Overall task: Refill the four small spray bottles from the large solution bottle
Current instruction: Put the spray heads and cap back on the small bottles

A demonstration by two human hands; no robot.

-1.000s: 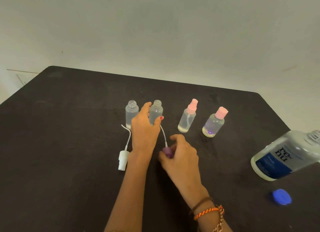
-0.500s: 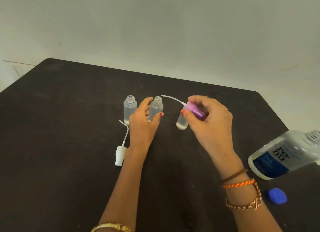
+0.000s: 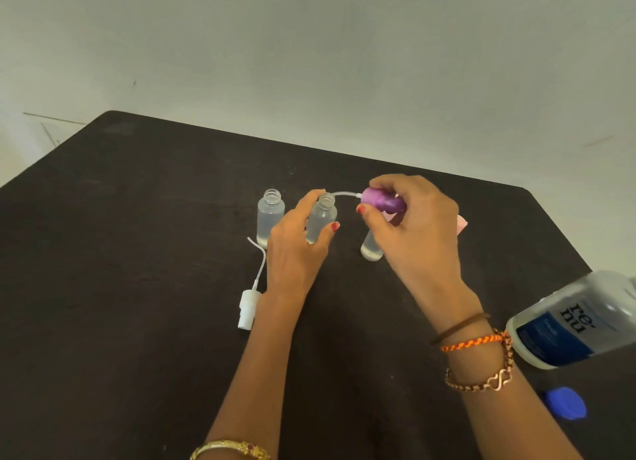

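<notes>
Feeding the thin dip tube toward an open neck, our right hand [image 3: 413, 232] pinches the purple spray head [image 3: 382, 199] between thumb and fingers, while our left hand [image 3: 296, 249] wraps around the second small bottle [image 3: 321, 218] and holds it upright on the dark table [image 3: 137, 287]. The tube's free end sits right at that bottle's mouth; whether it has entered, we cannot tell.

We judge the step in hand to be recapping a bottle that has been filled. Just left of the held bottle stands another small bottle [image 3: 271, 215], uncapped and holding clear liquid, and in front of that one lies its white spray head [image 3: 248, 306] with the curved tube pointing away from us. Right of the held bottle, partly hidden behind our right hand, a third small bottle [image 3: 371, 249] stands with only a little liquid at its base. A pink cap [image 3: 461, 224] peeks out beyond the knuckles, probably the fourth bottle's; the bottle itself is hidden.

Far to the right of the held bottle the large solution bottle [image 3: 571, 325] stands open at the table's edge, its blue cap [image 3: 566, 403] lying nearer us.

The next move, as we read it, calls for threading the flexible tube straight down, then turning the head vertical and twisting it tight while the left hand steadies the bottle.
</notes>
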